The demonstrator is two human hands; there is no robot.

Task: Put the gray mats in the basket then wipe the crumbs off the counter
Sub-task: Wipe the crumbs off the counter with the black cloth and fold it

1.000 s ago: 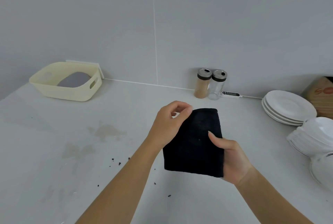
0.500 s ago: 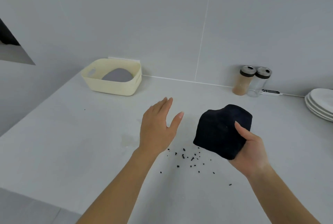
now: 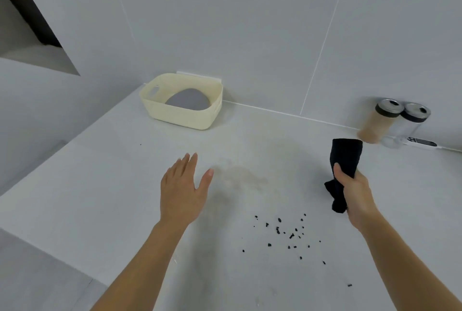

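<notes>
The pale gray counter point(image 3: 105, 185) runs under both hands and meets a gray tiled wall point(image 3: 250, 35) far beyond the fingertips. A cream basket point(image 3: 183, 119) stands against that wall, well beyond the left hand point(image 3: 182, 190) and a little to its left. 1 gray mat point(image 3: 187, 102) lies inside it, leaning on the far wall of the basket. Whether more mats lie beneath it cannot be told.

The left hand is held palm down, its fingers straight and close together, the thumb spread wide to the right, and it holds nothing. Whether it touches the counter cannot be told. The right hand point(image 3: 356, 198) is closed round the lower part of a black cloth point(image 3: 346, 154), thumb across the front. The cloth stands up above the fist, and a bunched end hangs below on the inner side.

Just beyond the cloth's top edge stand 2 shaker jars side by side at the wall. The jar of tan powder point(image 3: 376, 124) is the nearer to the cloth, and the clear jar point(image 3: 410, 127) is on its right. A slim white device point(image 3: 422, 142) with a small screen lies at the foot of the clear jar.

A faint brownish stain point(image 3: 241, 178) marks the counter just right of the left thumb, between the 2 hands. The black crumbs point(image 3: 287, 233) are scattered nearer the person than both hands, between the forearms and closer to the right wrist. A few strays lie further back along the right forearm.
</notes>
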